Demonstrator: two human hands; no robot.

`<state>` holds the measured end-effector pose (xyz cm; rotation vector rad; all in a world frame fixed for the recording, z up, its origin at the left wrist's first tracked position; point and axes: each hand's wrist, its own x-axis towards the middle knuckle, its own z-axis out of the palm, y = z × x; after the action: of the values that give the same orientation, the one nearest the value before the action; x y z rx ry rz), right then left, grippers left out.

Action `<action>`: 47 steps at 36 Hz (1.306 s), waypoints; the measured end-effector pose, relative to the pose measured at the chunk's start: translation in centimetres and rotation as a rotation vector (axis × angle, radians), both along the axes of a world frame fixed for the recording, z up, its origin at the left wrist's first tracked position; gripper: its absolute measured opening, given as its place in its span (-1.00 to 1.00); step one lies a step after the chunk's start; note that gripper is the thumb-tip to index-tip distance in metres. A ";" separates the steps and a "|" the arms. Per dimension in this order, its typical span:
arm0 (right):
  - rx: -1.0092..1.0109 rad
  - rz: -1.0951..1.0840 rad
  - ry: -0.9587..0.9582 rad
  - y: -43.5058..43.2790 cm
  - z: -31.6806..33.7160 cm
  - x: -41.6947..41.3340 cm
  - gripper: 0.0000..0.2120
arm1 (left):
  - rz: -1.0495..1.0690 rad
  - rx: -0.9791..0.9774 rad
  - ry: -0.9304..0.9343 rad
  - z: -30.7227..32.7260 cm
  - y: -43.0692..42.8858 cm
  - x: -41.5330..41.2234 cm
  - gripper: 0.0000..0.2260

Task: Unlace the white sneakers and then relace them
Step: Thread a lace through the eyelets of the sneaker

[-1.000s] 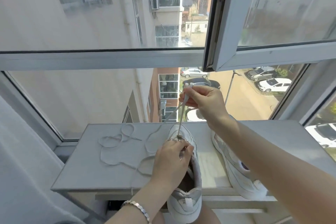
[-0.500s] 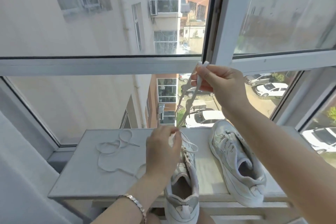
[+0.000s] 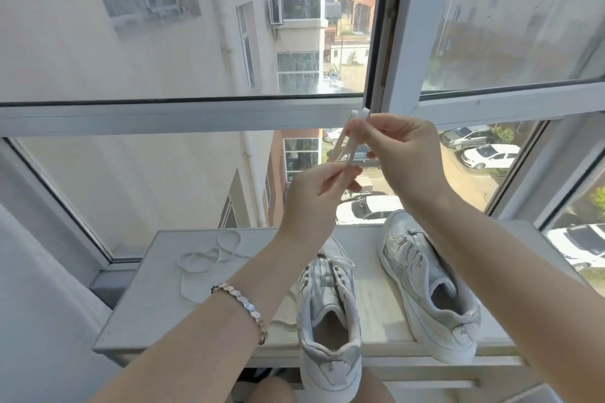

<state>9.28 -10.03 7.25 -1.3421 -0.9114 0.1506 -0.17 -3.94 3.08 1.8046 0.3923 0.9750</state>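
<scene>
Item: pair of white sneakers on a pale table (image 3: pixel 147 304) set against a window. Near sneaker (image 3: pixel 330 314): upright at the table's front edge, heel overhanging toward the person, toe toward the glass, long axis running straight away from the viewer; most eyelets bare, a short crossing of lace showing at the front ones. Second sneaker (image 3: pixel 425 278): to the right of the first and apart from it, heel toward the near right, toe angled toward the window and slightly left, long axis on that slant. Lace (image 3: pixel 348 149): two strands side by side, raised above the near sneaker, running steeply from upper right to lower left, both tips uppermost. Right hand (image 3: pixel 409 160): thumb and forefinger pinch the two lace tips together, other fingers loosely curled. Left hand (image 3: pixel 314 203): lower, fingertips closed on both strands partway down; the run below it is hidden behind the hand. Loose lace (image 3: pixel 203 265): in slack loops on the table's left part, well apart from both sneakers. Bracelet (image 3: pixel 244 304): metal links, on the left wrist.
</scene>
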 end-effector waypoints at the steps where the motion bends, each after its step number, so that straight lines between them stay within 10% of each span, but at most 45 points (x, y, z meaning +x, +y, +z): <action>1: 0.002 -0.021 -0.008 0.1 0.0 0.2 -0.82 | -0.006 -0.010 0.017 -0.6 0.2 -0.2 -0.83; 10: -0.069 -0.127 0.153 1.7 -1.5 3.2 -0.82 | -0.170 -0.194 0.506 -7.9 1.9 -2.5 -0.77; 17: -0.089 -0.212 0.355 3.0 -3.0 5.8 -0.76 | -0.095 -0.298 0.452 -8.1 2.6 -1.9 -0.79; 25: -0.755 0.051 0.085 2.0 -9.1 2.7 -0.71 | -0.058 -0.540 0.342 -7.9 3.6 -0.9 -0.83; 47: -0.479 0.303 0.219 2.3 -13.3 -0.6 -0.78 | 0.009 -0.647 0.256 -8.6 2.8 -0.1 -0.82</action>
<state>8.72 -7.70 -6.04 -1.5774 -0.9189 0.7746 -0.22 -1.11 -5.56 1.3273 0.7767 0.5298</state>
